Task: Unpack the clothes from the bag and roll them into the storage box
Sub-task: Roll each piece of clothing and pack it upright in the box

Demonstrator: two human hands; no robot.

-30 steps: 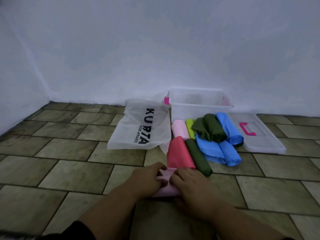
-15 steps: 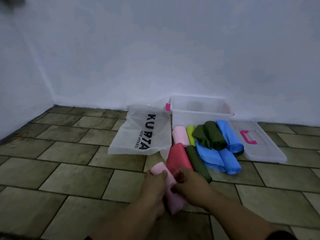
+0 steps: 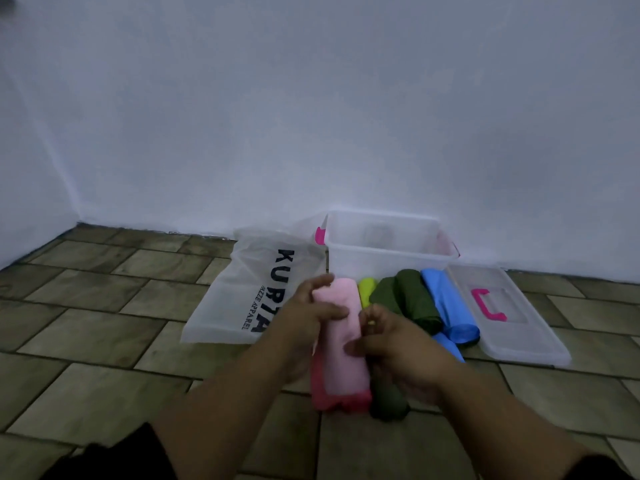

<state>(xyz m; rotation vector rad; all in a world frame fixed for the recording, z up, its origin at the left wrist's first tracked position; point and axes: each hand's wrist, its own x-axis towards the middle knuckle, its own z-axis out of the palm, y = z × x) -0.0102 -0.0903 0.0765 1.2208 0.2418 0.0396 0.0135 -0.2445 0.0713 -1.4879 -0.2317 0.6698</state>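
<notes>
Pink roll point(image 3: 341, 337) of cloth is held low above the red roll point(image 3: 332, 400), which lies on the floor point(image 3: 104, 341) in front of the storage box point(image 3: 388, 261). I think it can loosen and open again on the way, because the cloth is soft and only the two hands keep it closed. Left hand point(image 3: 308, 313) wraps curled fingers around the far end; right hand point(image 3: 398, 344) pinches the right side with fingers and thumb.

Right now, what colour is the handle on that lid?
Bright pink; the handle sits on the clear lid, seen in the head view.
</notes>
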